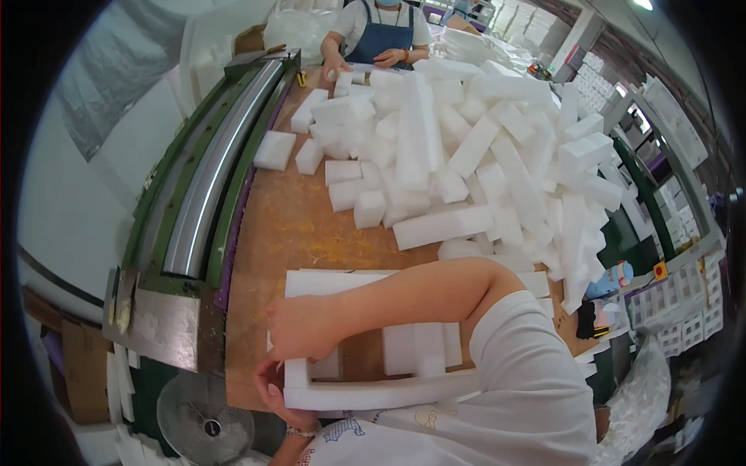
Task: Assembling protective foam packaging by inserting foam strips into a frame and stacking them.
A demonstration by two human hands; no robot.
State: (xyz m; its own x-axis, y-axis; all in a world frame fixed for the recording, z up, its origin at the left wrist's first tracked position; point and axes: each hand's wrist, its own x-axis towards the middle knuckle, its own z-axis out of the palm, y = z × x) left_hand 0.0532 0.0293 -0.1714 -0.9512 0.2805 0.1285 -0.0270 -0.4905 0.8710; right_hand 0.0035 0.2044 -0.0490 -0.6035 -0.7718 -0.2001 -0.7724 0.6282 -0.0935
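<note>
A white foam frame point(373, 394) lies on the near part of the brown table, made of thick strips set in a rectangle. My right arm reaches across it to the left, and my right hand point(301, 328) is closed over its left side strip, mostly covering it. Its fingertips are partly hidden on the outer edge. Below it, my left hand point(278, 394) wraps its bent fingers round the frame's near left corner from outside. Inside the frame stand white foam blocks point(427, 349); my right arm and sleeve hide the frame's right part.
White foam blocks point(420, 132) are heaped over the table's point(280, 225) far and right parts. A green machine with a long metal roller point(221, 167) flanks the left edge. A fan point(208, 423) stands lower left. Across the table, a co-worker in a blue apron point(381, 43) handles blocks.
</note>
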